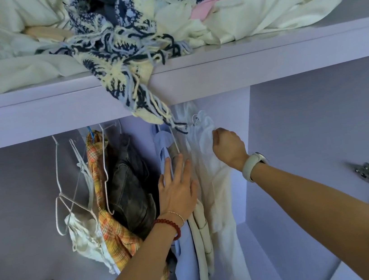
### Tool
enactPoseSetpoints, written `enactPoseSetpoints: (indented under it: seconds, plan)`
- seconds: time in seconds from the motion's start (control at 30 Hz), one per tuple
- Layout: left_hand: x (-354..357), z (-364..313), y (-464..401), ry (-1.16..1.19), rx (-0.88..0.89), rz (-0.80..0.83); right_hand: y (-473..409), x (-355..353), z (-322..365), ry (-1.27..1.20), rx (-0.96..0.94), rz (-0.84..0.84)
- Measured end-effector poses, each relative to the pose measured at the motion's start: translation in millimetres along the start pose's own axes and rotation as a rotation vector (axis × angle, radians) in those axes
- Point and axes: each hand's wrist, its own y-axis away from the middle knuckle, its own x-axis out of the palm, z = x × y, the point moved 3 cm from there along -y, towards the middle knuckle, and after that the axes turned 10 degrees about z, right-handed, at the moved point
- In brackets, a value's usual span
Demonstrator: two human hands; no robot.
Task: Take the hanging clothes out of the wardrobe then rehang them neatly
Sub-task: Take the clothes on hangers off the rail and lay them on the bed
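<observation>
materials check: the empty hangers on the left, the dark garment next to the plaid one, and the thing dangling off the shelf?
Empty hangers: thin wire, apparently white-coated; slim bent outline.
Dark garment: looks like washed black denim; faded patches and stitched seams, though coated fabric is possible.
Fringed throw: chunky knit yarn, cream with navy and light blue; loose strands hang over the shelf edge.

rail hidden behind shelf (194, 83), hanger hooks (106, 127) cut off

Home bedroom, lilac wardrobe (293, 110), hanging clothes (126, 188)
</observation>
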Motion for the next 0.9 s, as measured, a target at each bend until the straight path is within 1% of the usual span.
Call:
enactPoseSetpoints:
  seconds: [0.17,0.27,0.33,0.4,0.47,0.53,0.67,0.73,0.77,0.83,0.9]
  plan:
    - [-5,4,4,0.025,-0.018,0.014,25,-6,-21,-0.073,0.021,-0.044]
    - [-8,-2,8,0.051,-0.032,0.015,62,1,-43,-0.109,0.044,-0.046]
    - [-5,-9,15,0.060,-0.002,-0.025,92,6,-62,-0.125,0.084,-0.045]
    - [-1,-23,23,0.100,0.077,-0.027,123,6,-82,-0.150,0.127,-0.048]
    - [5,-41,30,0.194,0.147,-0.004,154,1,-98,-0.166,0.149,-0.059]
    - [12,-62,35,0.240,0.168,0.020,187,-10,-109,-0.146,0.174,-0.063]
    - [16,-113,47,0.231,0.212,0.020,261,-29,-131,-0.072,0.275,-0.027]
    - [21,-143,57,0.266,0.297,0.009,305,-37,-143,-0.035,0.329,-0.015]
    - [26,-159,64,0.300,0.348,0.028,327,-42,-148,-0.026,0.360,-0.015]
    - [43,-191,83,0.400,0.458,0.134,374,-52,-158,-0.016,0.439,-0.029]
    - [57,-224,105,0.518,0.637,0.248,420,-62,-166,-0.009,0.522,-0.037]
